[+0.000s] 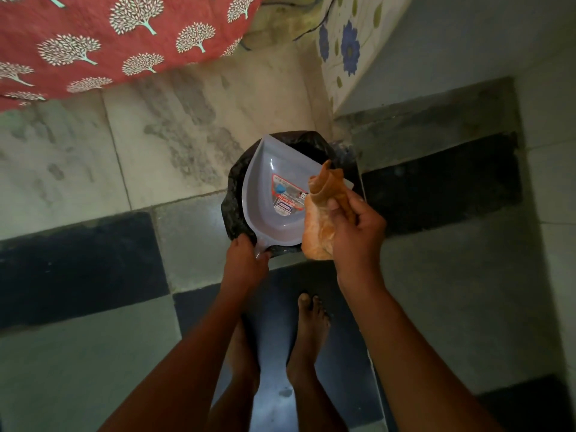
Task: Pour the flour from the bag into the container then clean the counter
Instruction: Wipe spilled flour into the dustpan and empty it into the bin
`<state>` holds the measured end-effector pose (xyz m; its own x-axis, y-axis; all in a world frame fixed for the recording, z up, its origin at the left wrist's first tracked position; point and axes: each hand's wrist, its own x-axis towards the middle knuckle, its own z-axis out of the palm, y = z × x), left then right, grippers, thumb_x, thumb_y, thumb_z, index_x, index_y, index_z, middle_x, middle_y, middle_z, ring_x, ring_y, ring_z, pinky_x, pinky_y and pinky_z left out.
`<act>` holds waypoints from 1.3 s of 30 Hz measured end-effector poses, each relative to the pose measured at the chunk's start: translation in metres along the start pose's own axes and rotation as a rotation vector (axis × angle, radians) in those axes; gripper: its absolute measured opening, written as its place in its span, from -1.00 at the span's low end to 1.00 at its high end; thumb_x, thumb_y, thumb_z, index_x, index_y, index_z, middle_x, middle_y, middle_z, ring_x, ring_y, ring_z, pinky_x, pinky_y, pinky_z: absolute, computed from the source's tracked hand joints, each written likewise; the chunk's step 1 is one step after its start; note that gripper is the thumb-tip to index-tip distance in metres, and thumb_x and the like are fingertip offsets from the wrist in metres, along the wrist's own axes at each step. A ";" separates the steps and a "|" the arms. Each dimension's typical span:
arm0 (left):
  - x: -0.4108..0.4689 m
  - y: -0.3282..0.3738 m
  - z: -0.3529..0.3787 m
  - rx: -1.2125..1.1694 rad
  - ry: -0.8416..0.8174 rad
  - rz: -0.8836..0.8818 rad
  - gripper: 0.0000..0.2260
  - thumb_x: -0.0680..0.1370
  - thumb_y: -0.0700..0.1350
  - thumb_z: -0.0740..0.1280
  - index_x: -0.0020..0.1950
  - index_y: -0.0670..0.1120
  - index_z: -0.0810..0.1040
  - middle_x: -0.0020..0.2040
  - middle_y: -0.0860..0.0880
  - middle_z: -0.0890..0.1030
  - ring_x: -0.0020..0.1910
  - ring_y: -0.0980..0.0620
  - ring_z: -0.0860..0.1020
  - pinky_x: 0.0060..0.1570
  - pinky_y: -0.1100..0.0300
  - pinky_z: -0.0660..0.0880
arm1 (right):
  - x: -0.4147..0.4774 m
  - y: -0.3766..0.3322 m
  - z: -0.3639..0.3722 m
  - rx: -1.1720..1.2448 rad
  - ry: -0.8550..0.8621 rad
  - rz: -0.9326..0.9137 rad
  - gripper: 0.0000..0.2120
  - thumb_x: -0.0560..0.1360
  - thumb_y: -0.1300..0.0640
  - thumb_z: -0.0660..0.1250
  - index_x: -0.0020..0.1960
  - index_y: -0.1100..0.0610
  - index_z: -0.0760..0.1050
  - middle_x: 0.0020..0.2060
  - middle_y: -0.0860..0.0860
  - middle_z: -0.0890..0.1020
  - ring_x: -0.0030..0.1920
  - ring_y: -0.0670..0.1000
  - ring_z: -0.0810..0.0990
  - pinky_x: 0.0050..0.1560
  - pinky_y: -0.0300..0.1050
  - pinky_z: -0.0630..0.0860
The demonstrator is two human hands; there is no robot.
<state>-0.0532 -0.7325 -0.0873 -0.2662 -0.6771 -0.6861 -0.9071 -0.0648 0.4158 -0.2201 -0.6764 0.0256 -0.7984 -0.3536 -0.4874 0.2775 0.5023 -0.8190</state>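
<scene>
A grey plastic dustpan with a red and blue label inside is held over a bin lined with a black bag on the floor. My left hand grips the dustpan's handle at its near end. My right hand is closed around a crumpled orange cloth, held at the dustpan's right edge above the bin. The pan's inside looks bare of flour. No flour bag, container or counter is in view.
The floor is tiled in grey, pale and dark squares. A red curtain with white tree prints hangs at the top left. A floral-tiled wall and a dark step lie to the right. My bare feet stand just behind the bin.
</scene>
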 end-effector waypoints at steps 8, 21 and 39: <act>-0.066 0.031 -0.048 -0.164 0.216 0.166 -0.77 0.58 -0.08 0.47 0.13 -0.17 0.56 0.02 -0.06 0.63 -0.01 0.02 0.60 -0.14 0.25 0.39 | -0.046 -0.027 -0.023 0.099 0.009 0.001 -0.70 0.59 0.21 0.36 0.31 0.08 0.60 0.11 -0.09 0.69 0.15 -0.20 0.61 0.19 -0.15 0.56; -0.292 0.183 -0.205 -0.927 -0.375 0.251 -0.70 0.73 -0.01 0.18 0.23 -0.13 0.63 0.11 -0.11 0.74 0.13 -0.08 0.71 0.11 0.04 0.66 | -0.204 -0.182 -0.109 0.146 -0.061 -0.175 -0.61 0.52 0.08 0.48 0.33 -0.10 0.58 0.21 -0.13 0.67 0.24 -0.12 0.62 0.26 0.06 0.60; -0.515 0.222 -0.349 -0.976 -0.569 0.242 -0.69 0.62 -0.11 0.38 0.33 -0.19 0.58 0.20 -0.18 0.71 0.19 -0.17 0.69 0.11 -0.19 0.64 | -0.429 -0.327 -0.224 0.184 0.212 -0.297 -0.59 0.43 0.23 0.53 0.22 -0.04 0.59 0.00 -0.06 0.71 -0.03 -0.08 0.69 -0.08 -0.11 0.66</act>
<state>-0.0040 -0.6537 0.5667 -0.7322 -0.3370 -0.5919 -0.2402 -0.6854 0.6874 -0.0884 -0.5122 0.5700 -0.9454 -0.2820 -0.1636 0.0935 0.2462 -0.9647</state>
